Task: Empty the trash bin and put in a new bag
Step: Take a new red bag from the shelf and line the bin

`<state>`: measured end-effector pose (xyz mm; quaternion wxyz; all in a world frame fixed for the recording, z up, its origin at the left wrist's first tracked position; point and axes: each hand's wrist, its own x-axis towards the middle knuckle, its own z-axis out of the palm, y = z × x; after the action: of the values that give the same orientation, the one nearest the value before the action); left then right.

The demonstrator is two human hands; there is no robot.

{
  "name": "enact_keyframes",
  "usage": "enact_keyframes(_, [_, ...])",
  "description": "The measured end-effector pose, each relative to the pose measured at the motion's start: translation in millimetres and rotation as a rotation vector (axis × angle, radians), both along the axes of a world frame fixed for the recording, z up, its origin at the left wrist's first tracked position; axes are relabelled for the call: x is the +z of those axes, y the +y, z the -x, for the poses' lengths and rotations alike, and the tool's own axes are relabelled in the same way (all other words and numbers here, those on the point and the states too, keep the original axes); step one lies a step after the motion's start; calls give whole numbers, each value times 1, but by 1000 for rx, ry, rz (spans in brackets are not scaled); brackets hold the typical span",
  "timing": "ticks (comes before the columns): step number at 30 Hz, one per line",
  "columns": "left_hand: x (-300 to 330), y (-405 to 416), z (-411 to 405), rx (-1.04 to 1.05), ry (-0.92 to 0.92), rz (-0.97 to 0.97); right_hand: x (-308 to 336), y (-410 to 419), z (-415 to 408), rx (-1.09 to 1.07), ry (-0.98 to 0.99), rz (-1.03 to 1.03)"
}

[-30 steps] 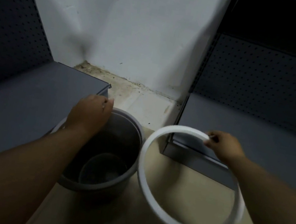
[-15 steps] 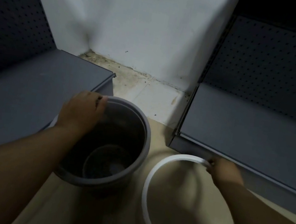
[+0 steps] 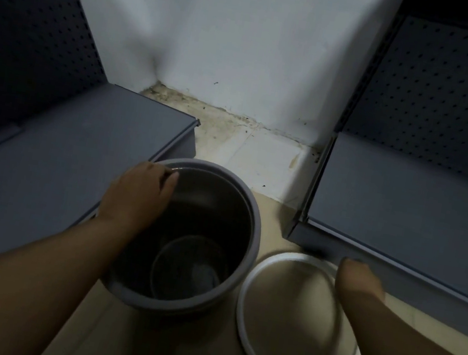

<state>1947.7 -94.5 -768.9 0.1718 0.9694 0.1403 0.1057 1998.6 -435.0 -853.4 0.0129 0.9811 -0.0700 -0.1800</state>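
Head view: round grey plastic trash bin (image 3: 247, 210), upright on the pale tiled floor (image 3: 263, 157) between two grey metal shelf bases, mouth facing up toward the camera, long axis vertical, dark interior bare down to its circular bottom, no bag inside. Left hand (image 3: 140, 193) over the bin's far-left rim, fingers curled round the edge, gripping it. Just right of the bin, close to its side, thin white plastic ring (image 3: 244, 298), flat or nearly flat on the floor, opening facing up, blurred at its lower right. Right hand (image 3: 358, 284) at the ring's far-right edge, fingers hidden beneath the knuckles; grip impossible to tell. Behind, white wall (image 3: 233, 39) with grime along its foot, perforated dark back panels on both sides.
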Motion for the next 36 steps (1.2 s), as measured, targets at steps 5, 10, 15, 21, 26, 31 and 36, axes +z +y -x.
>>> enact_keyframes(5, [38, -1, -4, 15, 21, -19, 47, 27, -5, 49, -39, -41])
enact_keyframes(10, [153, -16, 2, -52, -13, -66, 170, 53, -10, 127, -28, -80])
enact_keyframes(15, [317, -19, 11, -40, -19, -19, 342, 91, -19, 233, -90, -140])
enact_keyframes(21, [542, -21, 42, -54, 39, -154, 576, 144, -22, 449, -272, -231])
enact_keyframes(26, [672, -15, 89, 98, -50, -249, 735, 183, -8, 634, -484, -302])
enact_keyframes(31, [741, 17, 155, 274, -186, -345, 835, 237, 22, 792, -621, -332])
enact_keyframes(36, [791, 62, 215, 395, -330, -551, 887, 307, 65, 978, -717, -442])
